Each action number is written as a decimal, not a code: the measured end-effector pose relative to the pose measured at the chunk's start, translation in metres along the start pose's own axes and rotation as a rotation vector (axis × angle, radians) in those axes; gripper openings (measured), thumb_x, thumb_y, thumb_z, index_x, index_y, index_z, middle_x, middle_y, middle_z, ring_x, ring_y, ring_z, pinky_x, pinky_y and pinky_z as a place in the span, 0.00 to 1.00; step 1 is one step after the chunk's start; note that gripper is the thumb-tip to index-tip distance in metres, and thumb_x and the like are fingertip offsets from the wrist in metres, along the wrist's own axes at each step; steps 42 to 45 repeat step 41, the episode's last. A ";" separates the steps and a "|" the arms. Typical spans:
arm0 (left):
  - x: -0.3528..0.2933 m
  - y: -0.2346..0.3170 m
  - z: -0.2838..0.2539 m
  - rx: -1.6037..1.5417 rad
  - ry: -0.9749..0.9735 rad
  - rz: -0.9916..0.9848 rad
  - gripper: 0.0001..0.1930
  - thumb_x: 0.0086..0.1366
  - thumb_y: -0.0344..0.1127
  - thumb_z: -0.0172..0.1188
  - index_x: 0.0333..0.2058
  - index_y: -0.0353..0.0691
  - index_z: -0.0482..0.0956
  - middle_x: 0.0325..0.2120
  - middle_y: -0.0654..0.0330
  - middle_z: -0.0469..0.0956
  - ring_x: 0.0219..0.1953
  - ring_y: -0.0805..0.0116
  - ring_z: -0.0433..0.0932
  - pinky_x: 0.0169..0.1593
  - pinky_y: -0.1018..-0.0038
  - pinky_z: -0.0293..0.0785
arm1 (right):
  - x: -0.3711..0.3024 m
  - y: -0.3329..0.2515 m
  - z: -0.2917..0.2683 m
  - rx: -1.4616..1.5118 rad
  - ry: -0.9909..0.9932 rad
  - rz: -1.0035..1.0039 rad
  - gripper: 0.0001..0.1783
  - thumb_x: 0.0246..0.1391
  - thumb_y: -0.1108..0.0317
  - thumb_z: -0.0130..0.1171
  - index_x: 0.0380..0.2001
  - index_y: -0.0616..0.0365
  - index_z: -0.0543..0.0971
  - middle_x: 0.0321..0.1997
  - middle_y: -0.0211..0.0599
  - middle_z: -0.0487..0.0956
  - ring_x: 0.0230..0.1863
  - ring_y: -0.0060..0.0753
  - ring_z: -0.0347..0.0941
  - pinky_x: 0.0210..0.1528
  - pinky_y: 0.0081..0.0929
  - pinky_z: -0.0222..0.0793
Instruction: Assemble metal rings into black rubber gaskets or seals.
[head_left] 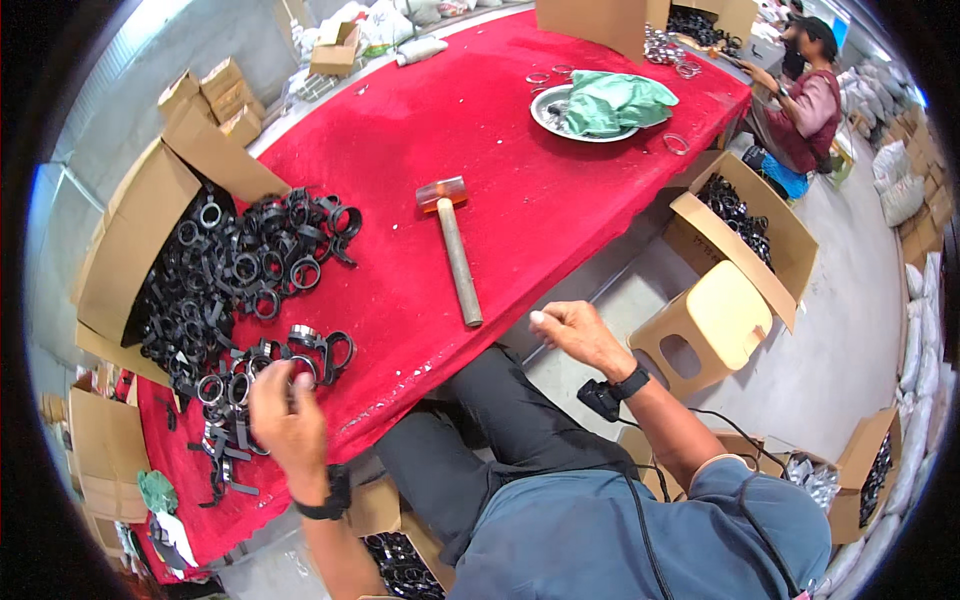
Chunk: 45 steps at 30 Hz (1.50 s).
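My left hand (286, 418), slightly blurred, is over the near edge of a heap of black ring-shaped clamps (225, 255). Its fingers and thumb look apart, and I see nothing held between them; the fingertips partly cover some rings. My right hand (582, 334) is raised past the table's front edge, above the floor. Its fingers are curled together with a pale spot at the tips; whatever they may hold cannot be made out. Between the hands, a mallet (459, 262) with a wooden handle and a clear orange-tinted head lies on the red-covered table (390, 310).
The clamps spill from a tipped cardboard box (135, 250). A metal basin (550, 120) with green cloth (618, 103) stands farther back. Right of the table are a yellow stool (715, 320) and a box of black parts (790, 235). Another person (808, 110) sits at the far right.
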<state>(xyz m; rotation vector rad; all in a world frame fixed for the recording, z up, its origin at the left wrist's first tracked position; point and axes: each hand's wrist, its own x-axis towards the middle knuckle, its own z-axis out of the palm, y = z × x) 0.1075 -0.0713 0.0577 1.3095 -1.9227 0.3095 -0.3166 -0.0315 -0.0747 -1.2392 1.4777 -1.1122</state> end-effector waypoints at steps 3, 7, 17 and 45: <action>-0.010 0.055 0.015 -0.153 -0.102 0.053 0.13 0.65 0.23 0.69 0.48 0.35 0.85 0.52 0.50 0.83 0.43 0.58 0.86 0.45 0.68 0.84 | -0.033 -0.017 0.003 0.000 0.011 -0.036 0.24 0.72 0.52 0.62 0.38 0.66 0.88 0.29 0.32 0.86 0.32 0.21 0.81 0.37 0.27 0.77; -0.035 0.096 0.014 -0.269 -0.134 0.120 0.13 0.63 0.24 0.71 0.47 0.33 0.86 0.55 0.47 0.81 0.50 0.55 0.86 0.45 0.68 0.88 | -0.069 -0.008 -0.006 0.071 -0.036 -0.034 0.21 0.71 0.55 0.62 0.37 0.65 0.88 0.29 0.31 0.85 0.32 0.21 0.80 0.36 0.26 0.78; -0.052 0.097 0.004 -0.352 -0.321 -0.068 0.14 0.60 0.29 0.73 0.45 0.33 0.87 0.55 0.43 0.82 0.56 0.43 0.83 0.59 0.57 0.80 | -0.058 -0.030 -0.022 0.139 -0.090 0.011 0.21 0.71 0.55 0.62 0.35 0.66 0.86 0.28 0.30 0.83 0.30 0.20 0.78 0.34 0.24 0.76; 0.173 0.106 0.086 -0.587 -0.837 -0.248 0.11 0.63 0.31 0.71 0.44 0.36 0.88 0.51 0.45 0.85 0.54 0.44 0.85 0.57 0.59 0.82 | 0.286 0.015 -0.223 1.072 0.489 0.682 0.23 0.72 0.49 0.61 0.60 0.49 0.73 0.48 0.45 0.82 0.45 0.48 0.83 0.45 0.50 0.85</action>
